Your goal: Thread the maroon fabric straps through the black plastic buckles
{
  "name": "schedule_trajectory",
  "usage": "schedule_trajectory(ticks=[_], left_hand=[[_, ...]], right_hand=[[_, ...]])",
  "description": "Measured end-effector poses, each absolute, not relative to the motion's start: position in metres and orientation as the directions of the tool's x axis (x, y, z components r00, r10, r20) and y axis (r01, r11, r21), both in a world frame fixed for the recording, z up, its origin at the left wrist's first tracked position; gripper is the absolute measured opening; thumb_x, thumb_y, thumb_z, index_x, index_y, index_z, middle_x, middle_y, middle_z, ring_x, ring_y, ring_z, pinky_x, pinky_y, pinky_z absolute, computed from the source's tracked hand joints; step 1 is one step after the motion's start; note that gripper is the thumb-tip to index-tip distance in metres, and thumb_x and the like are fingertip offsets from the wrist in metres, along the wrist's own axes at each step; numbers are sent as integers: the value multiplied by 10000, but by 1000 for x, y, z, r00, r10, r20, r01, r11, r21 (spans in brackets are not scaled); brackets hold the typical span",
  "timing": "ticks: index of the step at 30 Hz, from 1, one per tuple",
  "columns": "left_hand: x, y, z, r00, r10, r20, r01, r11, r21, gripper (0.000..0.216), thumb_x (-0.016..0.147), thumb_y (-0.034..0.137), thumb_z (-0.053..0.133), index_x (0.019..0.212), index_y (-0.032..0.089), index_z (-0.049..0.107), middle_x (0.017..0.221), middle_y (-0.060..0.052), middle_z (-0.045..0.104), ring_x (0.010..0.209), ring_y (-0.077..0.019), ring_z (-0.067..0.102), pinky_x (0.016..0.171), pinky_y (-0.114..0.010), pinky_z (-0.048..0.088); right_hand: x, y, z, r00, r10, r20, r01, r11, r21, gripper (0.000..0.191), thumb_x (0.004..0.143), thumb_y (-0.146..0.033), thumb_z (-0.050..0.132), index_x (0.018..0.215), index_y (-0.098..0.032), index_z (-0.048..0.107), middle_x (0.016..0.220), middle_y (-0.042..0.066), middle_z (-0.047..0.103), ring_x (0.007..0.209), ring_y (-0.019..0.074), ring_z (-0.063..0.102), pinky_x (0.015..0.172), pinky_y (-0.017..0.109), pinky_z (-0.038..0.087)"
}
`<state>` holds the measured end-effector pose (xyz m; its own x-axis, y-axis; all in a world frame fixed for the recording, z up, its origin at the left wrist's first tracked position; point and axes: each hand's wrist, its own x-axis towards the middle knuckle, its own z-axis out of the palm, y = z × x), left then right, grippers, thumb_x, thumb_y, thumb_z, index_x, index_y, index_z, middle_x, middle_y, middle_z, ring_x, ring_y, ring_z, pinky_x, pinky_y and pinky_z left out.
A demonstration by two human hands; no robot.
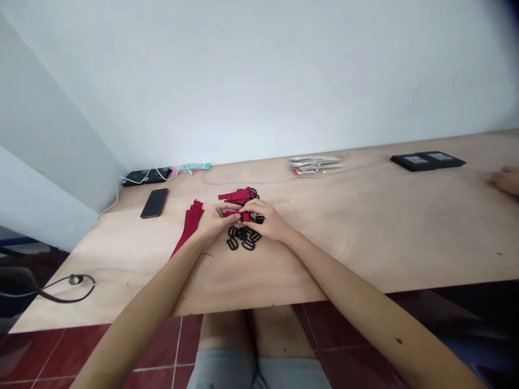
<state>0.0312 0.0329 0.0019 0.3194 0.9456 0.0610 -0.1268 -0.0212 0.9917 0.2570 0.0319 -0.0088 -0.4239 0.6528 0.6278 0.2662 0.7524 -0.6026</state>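
Observation:
My left hand (215, 220) and my right hand (266, 220) meet over the wooden table (365, 227), both pinched on a short dark red strap piece (239, 215) held between them. Just under the hands lies a small heap of black plastic rings (242, 237). Behind them sits a pile of finished red straps with black rings (240, 195). A bundle of long red straps (188, 226) lies to the left of my left hand, running toward the table's front edge.
A black phone (154, 202) lies at the left, with a black power strip and white cable (146, 175) behind it. Clear packets (316, 164) and a black flat case (427, 160) lie farther back. Another person's hand (506, 180) rests at the right edge. A black cable (67, 289) curls at the front left.

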Motion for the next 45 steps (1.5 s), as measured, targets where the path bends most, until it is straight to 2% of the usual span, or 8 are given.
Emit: schedule_trajectory(ticks=[4, 9, 17, 23, 31, 36, 41, 45], left_hand=[[31, 33, 6, 279, 960, 32, -194, 24, 981, 526, 718, 364, 975, 1155, 147, 777, 873, -70, 809, 784, -206, 788, 848, -373, 651], [31, 34, 4, 186, 982, 19, -218, 23, 976, 487, 650, 321, 1007, 1048, 129, 803, 829, -64, 803, 726, -177, 759, 780, -335, 639], [37, 34, -5, 268, 963, 20, -227, 43, 973, 404, 704, 381, 978, 997, 137, 843, 843, -79, 814, 728, -195, 764, 789, -353, 640], [35, 34, -6, 255, 967, -7, -225, 66, 972, 424, 682, 345, 1001, 995, 116, 830, 764, -81, 797, 686, -186, 756, 740, -329, 641], [38, 32, -4, 191, 981, -21, -282, 76, 956, 470, 634, 322, 1027, 1008, 123, 822, 848, -81, 817, 767, -194, 788, 798, -334, 660], [36, 32, -6, 181, 983, -7, -182, 41, 982, 450, 676, 368, 999, 1005, 112, 829, 873, -114, 824, 754, -225, 787, 800, -397, 671], [34, 32, -2, 214, 960, 182, 16, -189, 982, 438, 757, 347, 930, 1135, 159, 811, 1063, -125, 822, 926, -256, 791, 891, -423, 656], [36, 29, 2, 279, 922, 268, 182, -325, 928, 476, 738, 310, 935, 1176, 195, 789, 1172, -119, 791, 923, -242, 777, 866, -405, 661]], right_hand=[[257, 34, -11, -330, 712, 619, 250, 698, -671, 293, 905, -218, 755, 1196, -251, 744, 1206, 99, 732, 1126, 286, 685, 969, 448, 573], [254, 32, -11, -269, 788, 553, 223, 610, -761, 314, 858, -218, 777, 1167, -232, 721, 1128, 74, 751, 953, 242, 695, 846, 379, 581], [252, 36, -15, -335, 703, 628, 204, 704, -680, 270, 894, -193, 751, 1158, -249, 755, 1181, 93, 741, 1154, 284, 696, 1033, 468, 567], [254, 38, -18, -362, 702, 614, 211, 703, -679, 289, 899, -206, 774, 1182, -263, 773, 1203, 97, 742, 1164, 291, 700, 1036, 483, 577], [253, 41, -22, -304, 730, 611, 192, 676, -712, 283, 891, -223, 789, 1173, -247, 788, 1206, 106, 769, 1155, 285, 719, 1047, 476, 579], [252, 45, -28, -316, 738, 596, 202, 666, -718, 257, 878, -252, 811, 1135, -252, 808, 1208, 108, 758, 1156, 287, 717, 1042, 481, 582], [251, 48, -33, -244, 810, 534, 150, 575, -804, 299, 840, -273, 832, 1131, -229, 782, 1161, 100, 747, 1092, 272, 724, 960, 435, 612], [252, 48, -33, -256, 852, 456, 67, 487, -871, 280, 824, -338, 843, 1069, -218, 781, 1086, 85, 776, 1021, 267, 740, 931, 425, 620]])
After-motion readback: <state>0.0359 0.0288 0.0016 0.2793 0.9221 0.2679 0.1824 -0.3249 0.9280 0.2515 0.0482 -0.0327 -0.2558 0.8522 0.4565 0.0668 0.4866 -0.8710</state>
